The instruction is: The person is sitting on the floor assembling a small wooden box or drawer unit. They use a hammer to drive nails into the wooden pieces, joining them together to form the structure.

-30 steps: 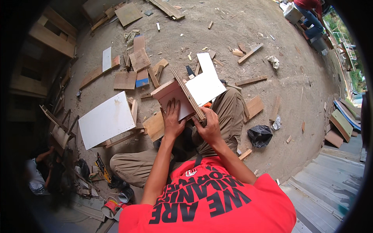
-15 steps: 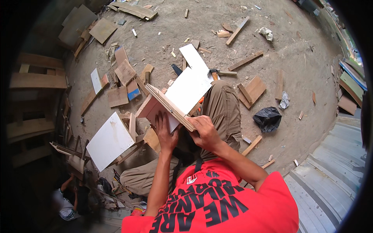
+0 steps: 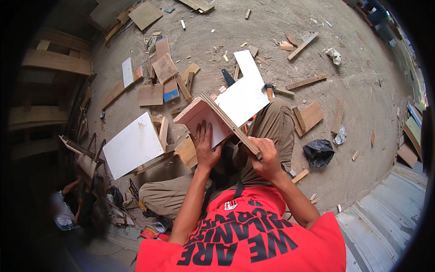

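A box-like piece of joined boards (image 3: 194, 111) stands tilted over my lap, its layered plywood edges (image 3: 229, 123) turned up toward me. My left hand (image 3: 206, 149) lies against its pale inner face with the fingers stretched out. At the near corner, the fingers and thumb of my right hand (image 3: 266, 159) are closed round the plywood edge. Just beyond it, a white board (image 3: 242, 97) with an angled outline rests on the ground beside my right knee. Next to that board are a hammer (image 3: 269, 92) and a black handle-like piece (image 3: 228, 78), partly covered.
A white-topped panel (image 3: 134, 147) lies on wood pieces at my left. Scrap boards (image 3: 165, 68) and offcuts litter the dirt floor. A black plastic bag (image 3: 318, 153) sits to the right, near corrugated metal sheeting (image 3: 385, 217). Another person (image 3: 68, 208) is at the lower left.
The view has shifted, so the surroundings appear farther right. My right hand and the plywood edge it grips have moved away from my left hand, showing more of the inner face.
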Motion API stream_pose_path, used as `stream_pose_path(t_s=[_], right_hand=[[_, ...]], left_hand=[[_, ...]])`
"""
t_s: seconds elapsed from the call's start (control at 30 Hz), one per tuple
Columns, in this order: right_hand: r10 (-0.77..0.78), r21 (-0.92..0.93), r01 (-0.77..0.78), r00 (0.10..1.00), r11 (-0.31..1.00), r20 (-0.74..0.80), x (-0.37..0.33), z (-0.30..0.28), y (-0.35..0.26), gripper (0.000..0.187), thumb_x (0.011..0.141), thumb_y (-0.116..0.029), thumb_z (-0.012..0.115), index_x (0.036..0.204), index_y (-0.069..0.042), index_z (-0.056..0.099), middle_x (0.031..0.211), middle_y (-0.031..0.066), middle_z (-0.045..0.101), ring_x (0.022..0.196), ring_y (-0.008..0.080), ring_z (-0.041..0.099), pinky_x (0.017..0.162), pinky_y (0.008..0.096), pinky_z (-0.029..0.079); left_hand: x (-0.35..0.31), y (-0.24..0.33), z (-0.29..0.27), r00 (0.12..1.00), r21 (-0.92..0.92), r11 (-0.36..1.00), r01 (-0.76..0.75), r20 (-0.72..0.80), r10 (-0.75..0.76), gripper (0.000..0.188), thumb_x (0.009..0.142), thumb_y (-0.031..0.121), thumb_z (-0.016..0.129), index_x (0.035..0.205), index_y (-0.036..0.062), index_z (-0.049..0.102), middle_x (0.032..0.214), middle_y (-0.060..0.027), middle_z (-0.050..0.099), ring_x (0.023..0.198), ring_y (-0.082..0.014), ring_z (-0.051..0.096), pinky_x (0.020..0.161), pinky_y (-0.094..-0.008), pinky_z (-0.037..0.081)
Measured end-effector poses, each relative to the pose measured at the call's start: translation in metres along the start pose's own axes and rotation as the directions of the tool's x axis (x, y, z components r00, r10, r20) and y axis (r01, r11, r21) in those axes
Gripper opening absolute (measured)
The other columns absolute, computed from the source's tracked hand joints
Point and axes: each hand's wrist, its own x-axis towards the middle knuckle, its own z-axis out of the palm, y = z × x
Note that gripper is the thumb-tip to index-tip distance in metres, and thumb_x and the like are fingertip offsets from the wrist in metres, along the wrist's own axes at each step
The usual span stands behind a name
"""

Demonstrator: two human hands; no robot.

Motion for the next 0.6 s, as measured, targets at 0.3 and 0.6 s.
stream_pose_path(t_s=[0.3, 0.6], right_hand=[[-0.004, -0.073, 0.003, 1.0, 0.997, -0.004, -0.001, 0.013, -0.013, 0.047, 0.078, -0.002, 0.071, 0.124, -0.002, 0.058, 0.107, 0.0149, 0.065, 0.098, 0.034, 0.063, 0.09, 0.0437, 0.045], [-0.011, -0.099, 0.013, 1.0, 0.995, 0.026, 0.001, 0.021, -0.027, 0.041, 0.082, 0.0, 0.069, 0.122, 0.001, 0.058, 0.105, 0.0184, 0.064, 0.097, 0.0378, 0.062, 0.086, 0.0434, 0.047]], left_hand=[[0.001, 0.0, -0.002, 0.999, -0.042, 0.999, 0.022, -0.042, -0.024, 0.08, 0.078, 0.023, 0.075, 0.148, 0.0083, 0.041, 0.157, -0.016, 0.035, 0.145, -0.0386, 0.029, 0.119, -0.0562, 0.017], [-0.003, -0.004, -0.006, 0.998, -0.018, 1.0, 0.014, -0.06, -0.015, 0.076, 0.08, 0.033, 0.076, 0.144, 0.0065, 0.046, 0.155, -0.0157, 0.036, 0.144, -0.0377, 0.031, 0.118, -0.0614, 0.015]])
